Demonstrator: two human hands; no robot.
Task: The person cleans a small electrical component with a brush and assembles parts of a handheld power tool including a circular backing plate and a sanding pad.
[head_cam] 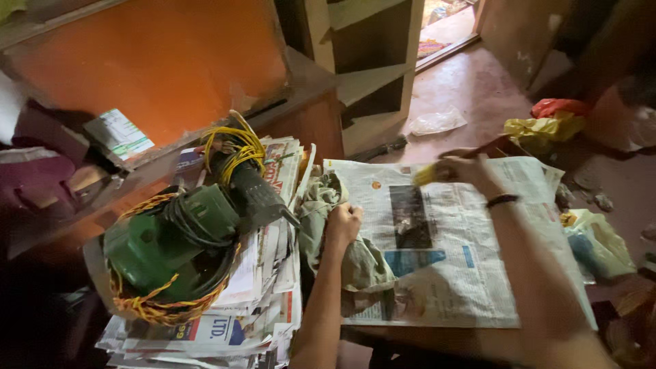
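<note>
The left hand (344,223) is clenched into a fist on a crumpled grey-green cloth (355,263), bunching it up at the left edge of the desk (437,338). The cloth trails from the far left corner of a spread newspaper (465,273) down along that side, partly lying on the paper. The newspaper covers almost the whole desk top, its near edge running along the front of the desk.

The right hand (465,171) is near the far edge of the desk, over the top part of the newspaper, closed around a small yellow object (425,175) that sticks out to the left of the fingers; it is blurred, so I cannot tell what it is. A dark band (502,200) sits on that wrist.

Just left of the desk stands a stack of newspapers (232,321). On top of it rests a green power tool (174,239) with a dark handle, ringed by a twisted orange and yellow cord (160,311), with a loop of yellow wire (236,147) at its far end.

On the floor beyond the right corner lie a yellow bag (540,128) and a red one (560,107), touching each other.
</note>
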